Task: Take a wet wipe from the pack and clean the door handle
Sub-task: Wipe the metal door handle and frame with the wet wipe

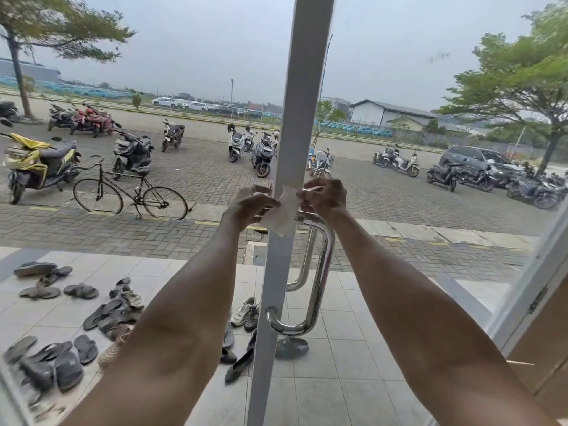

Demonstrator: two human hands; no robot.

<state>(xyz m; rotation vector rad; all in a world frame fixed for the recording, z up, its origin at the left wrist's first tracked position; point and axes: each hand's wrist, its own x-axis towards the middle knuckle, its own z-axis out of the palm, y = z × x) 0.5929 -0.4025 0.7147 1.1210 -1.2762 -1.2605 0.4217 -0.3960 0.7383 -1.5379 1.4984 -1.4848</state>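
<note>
A person's left hand and right hand pinch the top edges of a white wet wipe at centre frame, holding it spread open in front of the white door frame, just above the chrome door handle. The wipe is already out; its pack is not in view. Judging by the raised sheet, wiping of the handle appears yet to begin. Sandals lie outside at lower left.

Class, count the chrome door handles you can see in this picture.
2. The near handle hangs on this side of the white door frame; the far handle sits behind it through the glass, partly hidden.
</note>
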